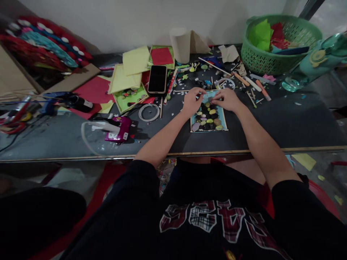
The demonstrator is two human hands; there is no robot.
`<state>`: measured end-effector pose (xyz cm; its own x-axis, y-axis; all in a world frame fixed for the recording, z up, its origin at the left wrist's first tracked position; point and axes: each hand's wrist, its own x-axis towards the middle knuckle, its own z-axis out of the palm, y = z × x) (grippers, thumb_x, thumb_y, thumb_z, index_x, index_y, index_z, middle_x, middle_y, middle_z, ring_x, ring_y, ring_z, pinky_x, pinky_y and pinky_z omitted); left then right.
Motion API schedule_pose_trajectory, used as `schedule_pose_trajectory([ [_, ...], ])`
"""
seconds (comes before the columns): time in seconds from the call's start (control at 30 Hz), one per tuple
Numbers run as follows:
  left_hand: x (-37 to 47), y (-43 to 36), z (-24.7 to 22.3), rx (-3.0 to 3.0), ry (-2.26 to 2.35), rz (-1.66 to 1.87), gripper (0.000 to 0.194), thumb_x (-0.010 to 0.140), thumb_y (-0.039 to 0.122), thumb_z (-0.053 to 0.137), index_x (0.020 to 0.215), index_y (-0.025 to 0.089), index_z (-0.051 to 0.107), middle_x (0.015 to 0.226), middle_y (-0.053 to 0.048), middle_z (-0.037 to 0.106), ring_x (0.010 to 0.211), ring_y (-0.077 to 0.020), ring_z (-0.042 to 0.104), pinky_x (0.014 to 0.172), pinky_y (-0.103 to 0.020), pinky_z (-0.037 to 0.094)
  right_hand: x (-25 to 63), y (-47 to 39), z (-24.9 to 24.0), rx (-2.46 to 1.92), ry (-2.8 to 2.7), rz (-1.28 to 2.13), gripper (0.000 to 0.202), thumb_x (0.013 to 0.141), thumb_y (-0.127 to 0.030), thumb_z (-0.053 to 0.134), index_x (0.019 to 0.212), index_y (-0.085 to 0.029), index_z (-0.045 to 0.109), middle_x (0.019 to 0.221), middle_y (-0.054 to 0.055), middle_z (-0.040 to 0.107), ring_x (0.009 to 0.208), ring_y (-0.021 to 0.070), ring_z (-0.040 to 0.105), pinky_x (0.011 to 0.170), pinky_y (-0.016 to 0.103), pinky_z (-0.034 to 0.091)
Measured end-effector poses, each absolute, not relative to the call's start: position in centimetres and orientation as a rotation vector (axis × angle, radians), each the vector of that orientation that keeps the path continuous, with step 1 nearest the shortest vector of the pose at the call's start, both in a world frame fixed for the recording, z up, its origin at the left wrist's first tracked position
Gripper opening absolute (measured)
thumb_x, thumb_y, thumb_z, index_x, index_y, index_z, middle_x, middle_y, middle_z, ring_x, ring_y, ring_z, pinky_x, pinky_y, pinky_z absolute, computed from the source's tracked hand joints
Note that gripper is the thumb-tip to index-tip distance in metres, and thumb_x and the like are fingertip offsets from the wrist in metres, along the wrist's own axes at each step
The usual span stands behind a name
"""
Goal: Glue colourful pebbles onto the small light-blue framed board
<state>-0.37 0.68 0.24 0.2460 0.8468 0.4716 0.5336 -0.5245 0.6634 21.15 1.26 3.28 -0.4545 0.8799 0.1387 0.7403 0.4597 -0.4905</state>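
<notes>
A small light-blue panel (pixel 224 122) with a pale raised border lies on the dark table in front of me. Black, yellow-green, tan and lilac pebbles (pixel 208 117) cover much of its surface. My left hand (pixel 193 100) is at the panel's upper left, fingers curled in and thumb close to them. Over the upper right part is my right hand (pixel 228 99), its fingertips pinched together just above the upper pebbles. Whatever either hand's fingertips hold is too small or hidden to name.
A black phone (pixel 157 79) lies on coloured paper panels left of my hands. Nearer the front edge is a purple device (pixel 119 129) with a clear tube. A green basket (pixel 276 61) and a teal bottle (pixel 311 66) stand at the right. Scraps and sticks litter the back.
</notes>
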Motion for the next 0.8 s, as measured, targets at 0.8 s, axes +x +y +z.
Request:
schedule_pose_trajectory([
  [0.8, -1.3, 2.4, -1.5, 2.247, 1.319, 1.305, 0.03, 0.091, 0.004, 0.043, 0.093, 0.02, 0.068, 0.109, -0.007, 0.073, 0.101, -0.0172, 0.069, 0.092, -0.031, 0.056, 23.9, 2.3, 3.0, -1.562, -2.076, 0.057, 0.036, 0.083, -0.025, 0.067, 0.117, -0.019, 0.077, 0.12, 0.012, 0.074, 0.117, 0.0348, 0.064, 0.105, 0.056, 0.049],
])
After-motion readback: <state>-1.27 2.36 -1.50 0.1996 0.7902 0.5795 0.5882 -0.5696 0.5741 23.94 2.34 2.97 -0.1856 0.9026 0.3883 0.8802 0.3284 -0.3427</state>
